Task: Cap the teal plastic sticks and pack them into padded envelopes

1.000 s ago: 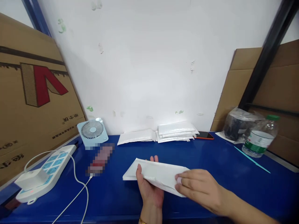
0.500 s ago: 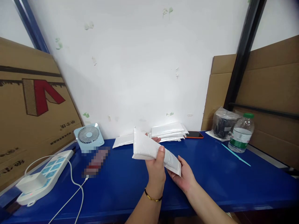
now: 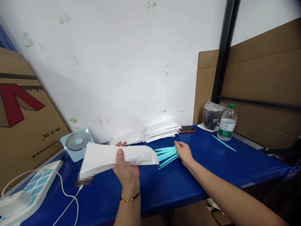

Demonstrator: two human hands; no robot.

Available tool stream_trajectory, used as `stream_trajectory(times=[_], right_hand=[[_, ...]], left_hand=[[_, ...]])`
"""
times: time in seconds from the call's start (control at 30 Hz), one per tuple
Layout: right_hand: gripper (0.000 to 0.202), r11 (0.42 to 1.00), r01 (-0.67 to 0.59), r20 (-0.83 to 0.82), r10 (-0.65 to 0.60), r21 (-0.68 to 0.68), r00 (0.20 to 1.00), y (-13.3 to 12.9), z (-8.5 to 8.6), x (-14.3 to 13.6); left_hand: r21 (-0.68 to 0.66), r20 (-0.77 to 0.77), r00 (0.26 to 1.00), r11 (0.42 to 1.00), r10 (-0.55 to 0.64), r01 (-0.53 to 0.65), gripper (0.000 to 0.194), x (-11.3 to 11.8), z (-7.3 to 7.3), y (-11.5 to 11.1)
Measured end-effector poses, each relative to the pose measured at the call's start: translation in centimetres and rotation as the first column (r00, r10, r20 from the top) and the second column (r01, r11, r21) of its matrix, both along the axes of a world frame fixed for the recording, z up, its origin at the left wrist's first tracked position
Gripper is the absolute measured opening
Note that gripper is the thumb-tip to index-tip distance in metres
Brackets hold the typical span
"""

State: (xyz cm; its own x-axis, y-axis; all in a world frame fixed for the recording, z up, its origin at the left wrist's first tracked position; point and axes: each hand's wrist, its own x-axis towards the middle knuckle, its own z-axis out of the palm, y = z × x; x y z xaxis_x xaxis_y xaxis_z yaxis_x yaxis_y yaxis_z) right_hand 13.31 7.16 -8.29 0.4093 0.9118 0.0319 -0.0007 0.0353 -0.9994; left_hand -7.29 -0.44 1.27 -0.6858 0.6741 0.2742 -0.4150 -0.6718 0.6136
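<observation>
My left hand (image 3: 127, 171) grips a white padded envelope (image 3: 101, 157) around its middle, thumb on top and fingers behind. The envelope lies roughly level above the blue table, its open end to the right. Out of that end comes a bunch of several thin turquoise plastic sticks (image 3: 166, 154). My right hand (image 3: 184, 153) pinches their outer ends; the other ends are hidden inside the envelope. One more turquoise stick (image 3: 224, 143) lies alone on the table, right of my right hand.
White envelopes (image 3: 162, 128) are stacked by the wall beside an orange-edged phone (image 3: 187, 129). A water bottle (image 3: 227, 124) and a bagged dark item (image 3: 210, 117) stand at the right. At the left are a blue fan (image 3: 78, 141), a power strip (image 3: 39, 185) and cables.
The envelope has swung level and moved left with my left hand. My right hand has left the envelope's end and now holds turquoise sticks that were out of sight. The view has shifted right.
</observation>
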Motion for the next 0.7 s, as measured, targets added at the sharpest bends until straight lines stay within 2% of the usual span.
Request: stream_trajectory(times=[0.07,0.13,0.27,0.37,0.43,0.5,0.57,0.6,0.63,0.67,0.7], right_hand=[[0.04,0.994,0.048,0.327,-0.077,0.094,0.942,0.3,-0.2,1.0],[0.041,0.989,0.036,0.53,-0.109,0.146,0.841,0.3,-0.5,1.1],[0.039,0.98,-0.057,0.666,-0.087,0.191,0.741,0.3,-1.1,0.0],[0.035,0.987,-0.073,0.735,-0.058,0.146,0.675,0.3,-1.4,-0.4],[0.031,0.99,-0.072,0.751,-0.045,0.123,0.659,0.2,-1.1,-0.4],[0.027,0.982,-0.096,0.71,-0.049,0.163,0.703,-0.2,-0.2,-0.5],[0.027,0.965,-0.187,0.583,0.046,0.184,0.811,-1.0,1.1,-1.2],[0.029,0.95,-0.27,0.474,0.166,0.16,0.865,-1.6,1.8,-1.8],[0.032,0.917,-0.383,0.326,0.331,0.109,0.885,-2.2,2.6,-2.5],[0.035,0.864,-0.501,0.142,0.489,0.058,0.86,-2.8,3.3,-3.2],[0.036,0.794,-0.607,-0.044,0.608,0.038,0.793,-3.3,3.9,-3.7]], left_hand=[[-0.021,0.028,0.997,0.998,0.068,-0.067,0.049,-2.3,-0.3,-0.4],[-0.026,0.038,0.994,0.995,0.099,-0.098,0.046,-4.2,-0.8,-0.6],[-0.065,0.047,0.995,0.994,0.09,-0.087,0.042,-5.8,-2.2,-0.4],[-0.121,0.067,0.994,0.99,0.082,-0.073,0.046,-6.0,-3.1,0.2],[-0.146,0.113,0.991,0.988,0.066,-0.049,0.05,-6.0,-3.5,0.4],[-0.137,0.151,0.987,0.99,0.049,-0.028,0.052,-5.8,-3.6,0.5],[-0.094,0.134,0.991,0.996,0.016,-0.003,0.051,-5.1,-3.7,0.6],[-0.071,0.105,0.994,0.997,-0.004,0.011,0.05,-4.4,-3.7,0.6],[-0.052,0.07,0.997,0.998,-0.026,0.03,0.049,-3.6,-3.7,0.7],[-0.041,0.035,0.998,0.998,-0.048,0.049,0.048,-2.6,-3.7,0.8],[-0.041,0.0,0.998,0.997,-0.07,0.07,0.049,-1.6,-3.7,1.0]])
